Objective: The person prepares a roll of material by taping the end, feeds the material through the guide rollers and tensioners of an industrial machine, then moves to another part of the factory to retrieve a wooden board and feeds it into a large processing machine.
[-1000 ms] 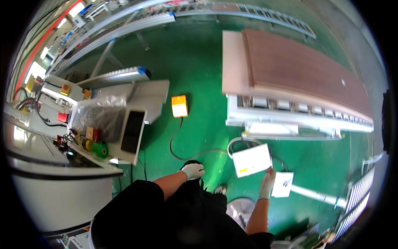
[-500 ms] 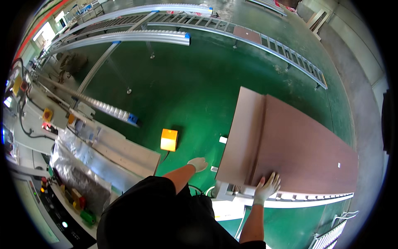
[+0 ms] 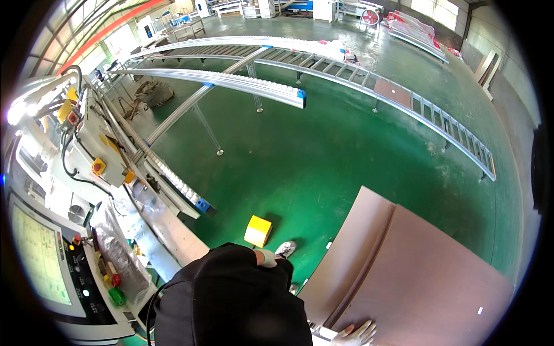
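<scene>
My right hand (image 3: pixel 355 335), in a pale glove, lies flat with its fingers stretched out at the near edge of a brown panel (image 3: pixel 430 277). Beneath that panel's left side, a second brown panel (image 3: pixel 355 236) sticks out, so the two form a stepped stack. My left hand (image 3: pixel 266 258), gloved too, is by my body above my shoe (image 3: pixel 285 249). A black sleeve partly covers it and its fingers cannot be made out. The nearest thing beyond it is a yellow box-shaped pedal housing (image 3: pixel 258 231) on the floor.
Left of me stands a machine with a screen (image 3: pixel 40 256), buttons and a metal bed (image 3: pixel 167 230). A roller rail (image 3: pixel 179 181) runs beside it. Farther off, a long roller conveyor (image 3: pixel 346 78) crosses the green floor, bearing another brown panel (image 3: pixel 393 93).
The view has tilted up and shows more of the hall. My left hand has drawn in toward my body from its reach out; my right hand stays on the panel's near edge.
</scene>
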A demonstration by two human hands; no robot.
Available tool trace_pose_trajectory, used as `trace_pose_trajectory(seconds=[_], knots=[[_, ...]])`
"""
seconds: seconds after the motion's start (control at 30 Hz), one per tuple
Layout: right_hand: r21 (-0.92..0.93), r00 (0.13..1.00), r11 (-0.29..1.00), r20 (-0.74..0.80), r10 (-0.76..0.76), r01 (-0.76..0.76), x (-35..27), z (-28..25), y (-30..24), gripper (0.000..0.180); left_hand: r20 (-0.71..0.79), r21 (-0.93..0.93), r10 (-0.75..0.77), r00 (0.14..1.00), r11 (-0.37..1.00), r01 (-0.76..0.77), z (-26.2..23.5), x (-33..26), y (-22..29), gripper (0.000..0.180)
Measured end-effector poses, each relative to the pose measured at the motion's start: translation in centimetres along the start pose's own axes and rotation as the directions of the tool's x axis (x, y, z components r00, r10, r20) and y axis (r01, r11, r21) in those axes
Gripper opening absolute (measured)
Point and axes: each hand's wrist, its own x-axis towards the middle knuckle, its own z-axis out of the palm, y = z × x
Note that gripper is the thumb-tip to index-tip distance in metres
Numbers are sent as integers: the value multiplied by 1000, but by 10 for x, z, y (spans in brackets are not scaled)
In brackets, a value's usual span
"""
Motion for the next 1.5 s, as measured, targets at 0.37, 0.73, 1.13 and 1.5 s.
trace_pose_trajectory(seconds=[0.37, 0.73, 1.13, 1.5], knots=[[-140, 969, 959, -20, 246, -247, 76, 15, -72, 52, -300, -69, 483, 823, 849, -524, -40, 166, 56, 27], [-93, 886, 887, 70, 459, -452, 110, 44, -91, 51, -30, -258, -160, 987, 955, 147, -180, 131, -106, 56], [-231, 636, 605, -95, 766, -762, 85, 25, -44, 51, -252, -35, 281, 926, 954, -299, -400, 222, 37, 42], [-433, 493, 418, -72, 867, -799, 113, 37, -46, 50, 59, 330, 569, 820, 764, -554, -481, 254, 143, 51]])
